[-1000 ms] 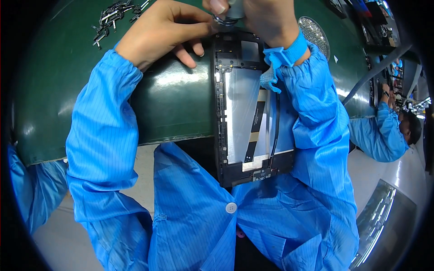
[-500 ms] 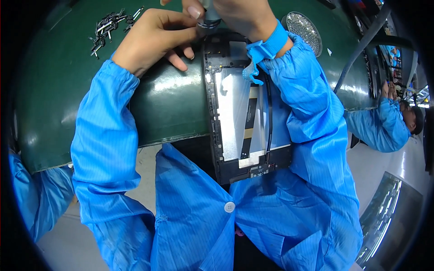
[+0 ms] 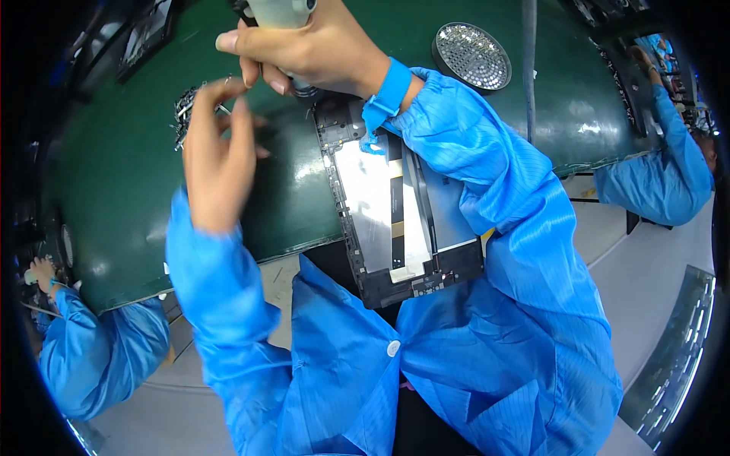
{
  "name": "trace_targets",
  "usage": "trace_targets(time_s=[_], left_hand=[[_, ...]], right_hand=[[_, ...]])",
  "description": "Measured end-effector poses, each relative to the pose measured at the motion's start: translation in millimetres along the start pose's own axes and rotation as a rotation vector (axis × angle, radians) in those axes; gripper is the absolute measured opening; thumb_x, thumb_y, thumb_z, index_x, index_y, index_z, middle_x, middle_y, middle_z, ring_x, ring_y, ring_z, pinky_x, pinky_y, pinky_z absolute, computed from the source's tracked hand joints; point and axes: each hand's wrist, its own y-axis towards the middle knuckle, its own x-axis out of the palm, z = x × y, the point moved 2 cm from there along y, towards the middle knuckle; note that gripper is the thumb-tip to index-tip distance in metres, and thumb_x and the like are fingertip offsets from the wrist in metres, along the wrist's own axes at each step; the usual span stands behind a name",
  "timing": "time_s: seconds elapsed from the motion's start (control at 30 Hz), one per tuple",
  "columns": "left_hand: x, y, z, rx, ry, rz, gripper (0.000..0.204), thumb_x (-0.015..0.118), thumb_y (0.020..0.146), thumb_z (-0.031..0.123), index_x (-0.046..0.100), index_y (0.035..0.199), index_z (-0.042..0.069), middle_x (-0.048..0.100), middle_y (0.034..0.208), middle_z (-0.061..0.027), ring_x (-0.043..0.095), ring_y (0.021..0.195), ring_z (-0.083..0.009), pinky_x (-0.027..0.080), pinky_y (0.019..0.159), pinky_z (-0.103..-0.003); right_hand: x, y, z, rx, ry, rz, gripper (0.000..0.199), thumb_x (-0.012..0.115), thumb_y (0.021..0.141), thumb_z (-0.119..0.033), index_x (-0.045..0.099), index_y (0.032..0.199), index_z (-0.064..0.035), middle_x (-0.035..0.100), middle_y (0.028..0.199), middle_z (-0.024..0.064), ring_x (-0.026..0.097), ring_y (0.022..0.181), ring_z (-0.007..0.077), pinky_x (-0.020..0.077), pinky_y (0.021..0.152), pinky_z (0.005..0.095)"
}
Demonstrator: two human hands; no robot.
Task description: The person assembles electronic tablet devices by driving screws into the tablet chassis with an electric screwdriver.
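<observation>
My right hand is wrapped round a pale electric screwdriver, whose dark lower end is just off the top left corner of an open tablet housing. That housing has a black frame, a shiny silver panel and dark strips, and it overhangs the table's front edge. Over a pile of small black and silver parts is my left hand, blurred, with thumb and forefinger bent together at the tips. Anything between those fingertips is too small to make out.
A round dish of small shiny pieces stands at the back right of the green table. Next to it a grey cable runs down. People in blue sleeves sit at the left and right.
My left hand has left the screwdriver's lower end and moved left to the parts pile. My right hand and the screwdriver appear further left. The whole view has shifted.
</observation>
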Motion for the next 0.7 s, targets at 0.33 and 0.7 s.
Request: trace_targets(time_s=[0.33, 0.7], left_hand=[[69.4, -189.1, 36.1, 0.372, 0.626, -0.245, 0.093, 0.088, 0.058, 0.051, 0.058, 0.136, 0.011, 0.045, 0.144, -0.0269, 0.046, 0.127, -0.0561, 0.037, 0.103, -0.069], [43.4, -76.7, 10.9, 0.416, 0.721, -0.188, 0.074, 0.082, 0.077, 0.03, 0.052, 0.138, 0.0, 0.041, 0.147, -0.0264, 0.046, 0.126, -0.0526, 0.04, 0.106, -0.057]], right_hand=[[-28.5, 8.5, -25.2, -0.371, 0.161, 0.126, 0.024, 0.071, 0.085, -0.008, 0.069, 0.106, 0.0031, 0.073, 0.09, 0.0123, 0.069, 0.061, 0.0163, 0.0585, 0.055, 0.0303], [-157.6, -57.9, -70.9, -0.212, -0.254, 0.502, 0.029, 0.058, 0.083, -0.003, 0.072, 0.108, -0.0004, 0.075, 0.103, 0.0086, 0.06, 0.053, 0.0085, 0.0479, 0.047, 0.0231]])
